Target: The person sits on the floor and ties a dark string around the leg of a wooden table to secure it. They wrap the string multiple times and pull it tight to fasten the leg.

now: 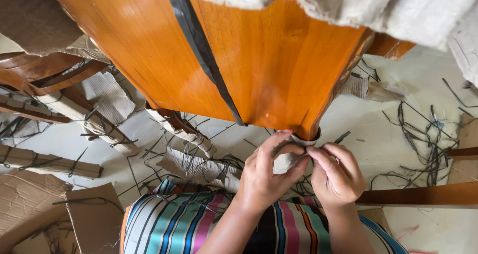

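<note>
Both hands are working at the lower corner of a glossy orange wooden panel (259, 60), where a band of cardboard wrapping (304, 140) is circling the tip. The left hand (264, 177) is curling its fingers, thumb and forefinger pinching the wrapping's edge. The right hand (338, 177) is closing its fingertips on the same strip, just beside the left. A black strap (199, 45) is running down the panel, above striped fabric (199, 224).
</note>
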